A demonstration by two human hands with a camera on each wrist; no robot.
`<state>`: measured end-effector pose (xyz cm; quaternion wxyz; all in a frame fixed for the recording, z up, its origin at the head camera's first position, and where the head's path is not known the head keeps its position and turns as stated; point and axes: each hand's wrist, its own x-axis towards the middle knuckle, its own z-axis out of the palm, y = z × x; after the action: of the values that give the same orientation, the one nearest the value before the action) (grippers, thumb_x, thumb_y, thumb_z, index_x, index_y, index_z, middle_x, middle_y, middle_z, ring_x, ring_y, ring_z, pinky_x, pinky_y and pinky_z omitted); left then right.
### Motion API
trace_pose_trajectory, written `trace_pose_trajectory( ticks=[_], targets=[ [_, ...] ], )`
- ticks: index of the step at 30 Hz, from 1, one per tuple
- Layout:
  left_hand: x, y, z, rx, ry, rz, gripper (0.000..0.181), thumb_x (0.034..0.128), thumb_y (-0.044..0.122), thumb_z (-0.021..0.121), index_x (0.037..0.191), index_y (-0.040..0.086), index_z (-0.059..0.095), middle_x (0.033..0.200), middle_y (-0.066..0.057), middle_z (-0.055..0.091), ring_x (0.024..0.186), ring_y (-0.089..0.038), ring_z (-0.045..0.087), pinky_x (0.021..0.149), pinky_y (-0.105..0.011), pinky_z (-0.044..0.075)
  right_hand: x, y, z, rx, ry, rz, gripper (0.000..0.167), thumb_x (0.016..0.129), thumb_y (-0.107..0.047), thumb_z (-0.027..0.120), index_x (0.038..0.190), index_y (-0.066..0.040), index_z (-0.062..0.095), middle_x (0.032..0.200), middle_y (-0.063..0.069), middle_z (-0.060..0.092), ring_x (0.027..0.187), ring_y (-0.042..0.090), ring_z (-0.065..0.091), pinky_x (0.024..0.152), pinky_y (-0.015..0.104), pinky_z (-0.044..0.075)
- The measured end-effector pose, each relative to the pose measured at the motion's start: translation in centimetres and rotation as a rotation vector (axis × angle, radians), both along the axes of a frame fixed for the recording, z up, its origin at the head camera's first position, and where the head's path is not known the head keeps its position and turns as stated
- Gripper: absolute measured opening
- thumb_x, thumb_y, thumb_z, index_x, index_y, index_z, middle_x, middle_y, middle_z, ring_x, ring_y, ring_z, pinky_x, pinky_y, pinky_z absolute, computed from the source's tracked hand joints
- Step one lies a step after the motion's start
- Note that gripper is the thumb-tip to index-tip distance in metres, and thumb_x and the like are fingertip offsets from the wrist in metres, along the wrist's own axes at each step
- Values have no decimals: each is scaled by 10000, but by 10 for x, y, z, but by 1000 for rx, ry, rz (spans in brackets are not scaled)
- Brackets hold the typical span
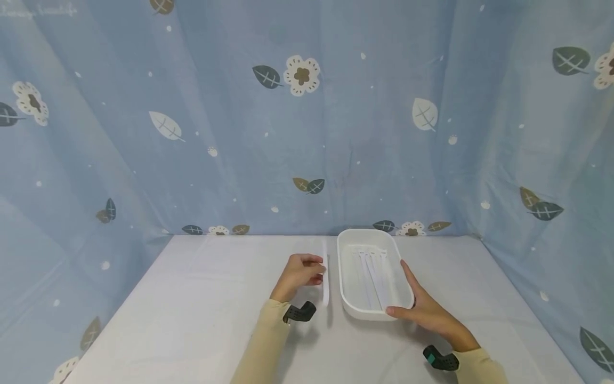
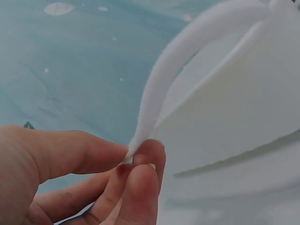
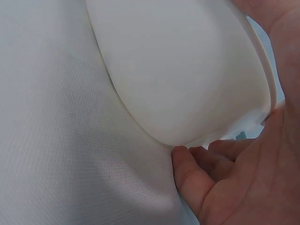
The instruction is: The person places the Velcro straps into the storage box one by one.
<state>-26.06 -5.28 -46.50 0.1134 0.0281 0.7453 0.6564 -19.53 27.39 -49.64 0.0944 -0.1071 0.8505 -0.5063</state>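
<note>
My left hand (image 1: 297, 274) pinches one narrowed end of a white fuzzy strap (image 2: 154, 89) between thumb and fingertips. In the left wrist view the strap bends upward to the right. The head view shows it as a thin strip left of a white plastic tub (image 1: 366, 315). Inside the tub lie several similar white straps (image 1: 376, 280), roughly side by side. My right hand (image 1: 427, 312) grips the tub's near right corner, thumb at the front rim. Seen from the right wrist, the fingers touch the lower edge of the tub's side (image 3: 173, 70).
The tub stands on a table with a white cloth (image 1: 216, 320). Behind and to both sides hangs a blue curtain (image 1: 240, 133) printed with leaves and flowers. Each wrist wears a black band, like this left wristband (image 1: 299, 312).
</note>
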Motion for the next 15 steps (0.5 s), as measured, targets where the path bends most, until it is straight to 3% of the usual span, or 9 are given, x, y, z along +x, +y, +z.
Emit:
trace_pose_trajectory(
  ticks=[7,15],
  targets=[
    [1,2,5,73,6,8,351,907,55,715,1213,-106,659,899,-56,695,665,-93,663,645,-212,614,2,0,0,-4,-8,-6,1250,869,-244,812,1652,-200,-161,1725,247,-104,1530,575,193,1147,750,346],
    [-1,8,5,84,11,-13,381,905,54,714,1233,-123,637,884,-47,684,661,-91,661,647,-204,611,0,3,0,-14,36,8,1247,866,-231,815,1654,-176,-149,1719,273,-78,1513,574,232,1132,706,383]
  ],
)
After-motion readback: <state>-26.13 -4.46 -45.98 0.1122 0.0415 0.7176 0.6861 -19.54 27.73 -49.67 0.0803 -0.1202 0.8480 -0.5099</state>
